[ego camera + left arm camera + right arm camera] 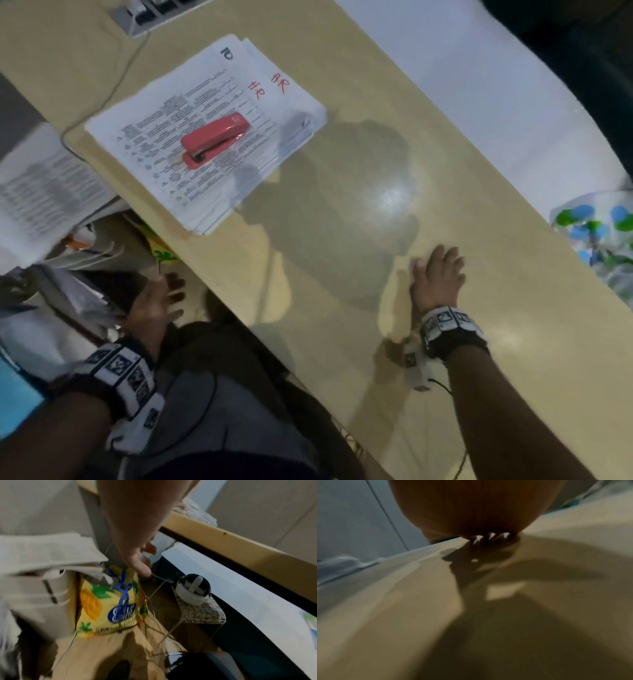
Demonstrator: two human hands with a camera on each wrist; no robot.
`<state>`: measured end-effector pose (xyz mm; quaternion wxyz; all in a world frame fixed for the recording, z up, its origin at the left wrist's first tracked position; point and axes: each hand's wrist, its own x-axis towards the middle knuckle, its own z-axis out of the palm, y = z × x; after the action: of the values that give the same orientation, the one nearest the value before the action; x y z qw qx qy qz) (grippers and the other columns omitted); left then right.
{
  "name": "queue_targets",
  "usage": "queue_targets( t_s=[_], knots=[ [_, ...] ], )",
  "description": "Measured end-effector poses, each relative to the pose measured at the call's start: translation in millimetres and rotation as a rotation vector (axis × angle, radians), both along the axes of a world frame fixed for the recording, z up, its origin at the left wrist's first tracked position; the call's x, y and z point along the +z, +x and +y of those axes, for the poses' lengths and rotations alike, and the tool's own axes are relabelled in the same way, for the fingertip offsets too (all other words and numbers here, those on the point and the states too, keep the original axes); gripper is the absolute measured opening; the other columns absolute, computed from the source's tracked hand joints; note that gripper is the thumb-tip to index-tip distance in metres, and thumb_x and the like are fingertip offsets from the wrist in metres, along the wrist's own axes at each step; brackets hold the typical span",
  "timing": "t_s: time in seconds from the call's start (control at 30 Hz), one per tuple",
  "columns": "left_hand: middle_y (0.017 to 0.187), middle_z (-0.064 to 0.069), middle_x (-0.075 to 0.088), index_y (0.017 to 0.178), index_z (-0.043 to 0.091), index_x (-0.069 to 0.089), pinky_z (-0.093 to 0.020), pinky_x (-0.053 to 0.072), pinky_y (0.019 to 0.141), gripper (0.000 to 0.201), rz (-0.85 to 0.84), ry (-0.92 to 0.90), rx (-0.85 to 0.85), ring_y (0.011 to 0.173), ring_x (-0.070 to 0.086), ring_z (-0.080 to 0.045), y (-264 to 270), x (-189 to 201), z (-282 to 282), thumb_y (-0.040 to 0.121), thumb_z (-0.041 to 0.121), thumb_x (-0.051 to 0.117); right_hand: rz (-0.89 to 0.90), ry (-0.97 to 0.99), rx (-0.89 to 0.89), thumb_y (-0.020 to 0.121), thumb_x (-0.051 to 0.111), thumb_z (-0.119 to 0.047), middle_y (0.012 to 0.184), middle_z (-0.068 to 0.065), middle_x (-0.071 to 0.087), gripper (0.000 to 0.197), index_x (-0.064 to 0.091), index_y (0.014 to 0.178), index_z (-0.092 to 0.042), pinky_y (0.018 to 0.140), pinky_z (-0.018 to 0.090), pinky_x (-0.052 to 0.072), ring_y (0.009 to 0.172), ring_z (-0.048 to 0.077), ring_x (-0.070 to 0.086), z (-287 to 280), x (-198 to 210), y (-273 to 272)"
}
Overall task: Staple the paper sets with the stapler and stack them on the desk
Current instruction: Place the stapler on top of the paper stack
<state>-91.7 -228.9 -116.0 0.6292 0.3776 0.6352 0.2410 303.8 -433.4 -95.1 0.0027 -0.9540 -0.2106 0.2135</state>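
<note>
A red stapler (215, 138) lies on top of a stack of printed paper sets (191, 137) at the left part of the beige desk (359, 192); red handwriting marks the stack's far sheets. My right hand (436, 275) lies flat on the bare desk well to the right of the stack, fingers straight, holding nothing; in the right wrist view the hand (479, 513) is a dark shape over the desk top (402, 601). My left hand (161, 301) hangs below the desk's near edge, fingers spread and empty; the left hand (135, 545) points down toward the floor clutter.
More paper piles (44, 192) sit off the desk's left end. Below the desk stand a yellow printed bag (109, 604), a small black-and-white device (192, 589) on a woven mat, and loose cables. A power strip (150, 13) and a cable lie at the desk's far left.
</note>
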Motion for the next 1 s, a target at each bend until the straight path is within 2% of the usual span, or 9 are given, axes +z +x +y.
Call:
queue_targets(
  t_s=[0.2, 0.3, 0.47, 0.53, 0.63, 0.73, 0.83, 0.9, 1.0],
  knots=[
    [0.119, -0.007, 0.065, 0.120, 0.016, 0.056, -0.035, 0.048, 0.073, 0.051, -0.169, -0.281, 0.003, 0.087, 0.063, -0.019, 15.5, 3.4, -48.3, 0.098, 0.049, 0.023, 0.256, 0.170, 0.641, 0.089, 0.009, -0.068, 0.162, 0.021, -0.009, 0.090, 0.008, 0.155, -0.007, 0.117, 0.048, -0.013, 0.148, 0.034, -0.017, 76.0, 10.4, -187.1],
    [0.112, -0.001, 0.069, 0.110, 0.023, 0.063, -0.038, 0.048, 0.081, 0.059, -0.224, -0.262, -0.035, 0.099, 0.063, -0.018, 11.4, 7.6, -42.3, 0.094, 0.059, 0.019, 0.346, 0.155, 0.884, 0.095, 0.034, -0.056, 0.162, 0.020, -0.012, 0.081, 0.009, 0.156, -0.009, 0.120, 0.052, -0.012, 0.148, 0.037, -0.019, 101.8, 35.0, -270.7],
    [0.136, -0.006, 0.054, 0.119, 0.032, 0.058, -0.054, 0.034, 0.107, 0.083, -0.015, -0.098, -0.042, 0.124, 0.050, -0.026, -15.5, -0.1, -18.6, 0.064, 0.090, 0.035, 0.873, 0.483, 0.717, 0.094, 0.062, -0.017, 0.152, 0.008, 0.042, 0.045, 0.055, 0.137, -0.009, 0.106, 0.002, 0.018, 0.139, 0.010, 0.034, 117.5, 80.8, -248.8],
    [0.146, 0.001, 0.042, 0.130, 0.038, 0.046, -0.056, 0.028, 0.110, 0.082, 0.068, -0.020, -0.120, 0.133, 0.039, -0.021, -20.1, -1.3, -16.1, 0.068, 0.088, 0.028, 0.614, 0.591, 0.551, 0.093, 0.061, -0.023, 0.148, 0.009, 0.047, 0.045, 0.057, 0.134, -0.006, 0.100, -0.006, 0.016, 0.132, 0.004, 0.039, 114.5, 84.2, -191.3],
    [0.149, 0.004, 0.037, 0.137, 0.038, 0.036, -0.053, 0.031, 0.108, 0.066, 0.039, 0.024, -0.105, 0.132, 0.038, -0.019, -8.9, 8.9, -12.1, 0.082, 0.073, 0.030, 0.117, 0.287, 0.327, 0.094, 0.041, -0.041, 0.158, 0.021, 0.026, 0.065, 0.037, 0.146, -0.004, 0.122, 0.030, 0.014, 0.147, 0.031, 0.022, 86.1, 48.1, -95.7],
    [0.135, -0.004, 0.051, 0.128, 0.028, 0.046, -0.048, 0.044, 0.093, 0.043, -0.032, 0.006, -0.091, 0.120, 0.051, -0.026, 10.8, 12.9, -12.3, 0.096, 0.052, 0.029, 0.109, -0.134, 0.159, 0.092, 0.043, -0.050, 0.162, 0.022, -0.005, 0.082, 0.009, 0.153, -0.008, 0.118, 0.060, 0.013, 0.149, 0.042, -0.004, 62.7, 28.0, -113.7],
    [0.117, -0.005, 0.061, 0.104, 0.041, 0.056, -0.045, 0.049, 0.085, 0.036, -0.042, -0.073, -0.202, 0.106, 0.059, -0.028, 27.5, 20.3, -17.7, 0.084, 0.065, 0.036, 0.294, -0.049, 0.711, 0.088, 0.059, -0.043, 0.162, 0.022, -0.003, 0.083, 0.017, 0.153, -0.012, 0.116, 0.064, 0.009, 0.148, 0.045, -0.005, 66.9, 49.1, -209.8],
    [0.109, -0.004, 0.061, 0.099, 0.038, 0.055, -0.048, 0.051, 0.086, 0.037, -0.023, -0.112, -0.229, 0.101, 0.061, -0.030, 31.8, 17.8, -18.2, 0.079, 0.067, 0.045, 0.658, 0.117, 1.129, 0.091, 0.063, -0.031, 0.157, 0.014, 0.032, 0.054, 0.051, 0.140, -0.014, 0.116, 0.056, 0.024, 0.147, 0.036, 0.022, 72.2, 67.0, -246.0],
    [0.107, 0.000, 0.063, 0.107, 0.033, 0.050, -0.055, 0.048, 0.092, 0.029, -0.015, 0.003, -0.266, 0.105, 0.061, -0.030, 32.7, 9.6, -11.1, 0.083, 0.047, 0.059, 0.618, 0.382, 0.992, 0.094, 0.060, -0.023, 0.140, 0.005, 0.058, 0.032, 0.067, 0.124, -0.016, 0.112, 0.040, 0.037, 0.133, 0.023, 0.049, 85.5, 74.2, -198.3]
  ],
)
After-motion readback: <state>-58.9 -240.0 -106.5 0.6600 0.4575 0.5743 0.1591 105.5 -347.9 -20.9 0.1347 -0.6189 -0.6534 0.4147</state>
